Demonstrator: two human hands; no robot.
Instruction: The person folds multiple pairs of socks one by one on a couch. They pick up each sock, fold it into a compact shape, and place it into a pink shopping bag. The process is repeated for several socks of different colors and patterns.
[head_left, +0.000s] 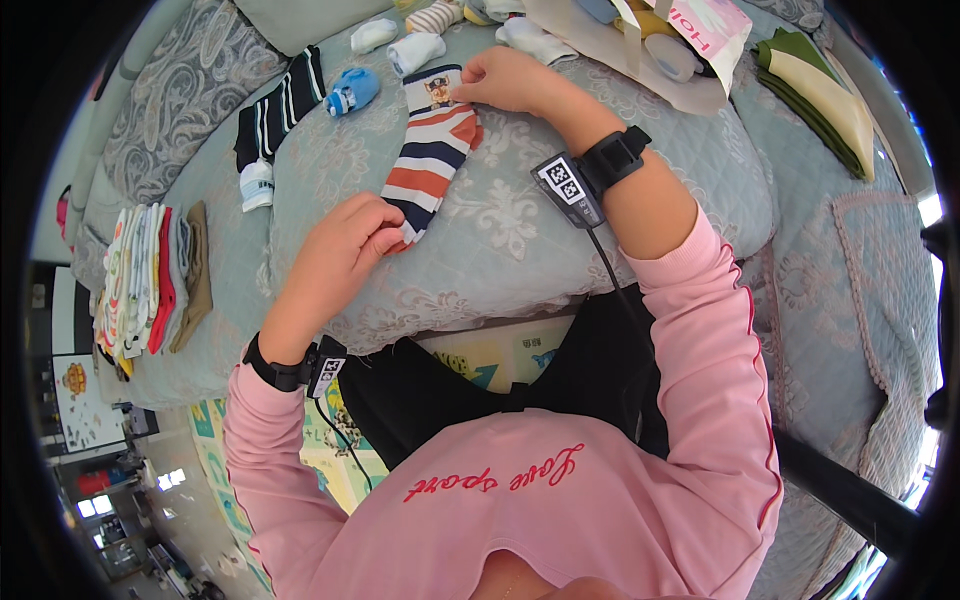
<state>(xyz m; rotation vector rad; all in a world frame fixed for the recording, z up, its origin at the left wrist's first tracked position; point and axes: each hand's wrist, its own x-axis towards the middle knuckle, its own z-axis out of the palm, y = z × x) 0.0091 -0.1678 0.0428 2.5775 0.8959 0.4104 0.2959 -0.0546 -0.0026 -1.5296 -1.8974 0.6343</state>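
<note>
A pair of striped socks (429, 154) in orange, navy and white lies flat on the quilted sofa cover (502, 217), one sock nearly covering the other. The cuff bears a cartoon dog figure. My left hand (341, 244) pinches the toe end between thumb and fingers. At the cuff's right edge, my right hand (501, 81) has its thumb and fingertips on the fabric. Past the cuff lies a white rolled sock (416, 52). A blue balled sock pair (352, 91) rests left of the striped pair.
Dark striped socks (281, 105) and a small white sock (256, 185) lie at the left. Folded clothes (154, 274) stand in a row near the left edge. A paper bag (675, 67) with things inside sits at the back right, beside folded green and cream cloth (817, 101).
</note>
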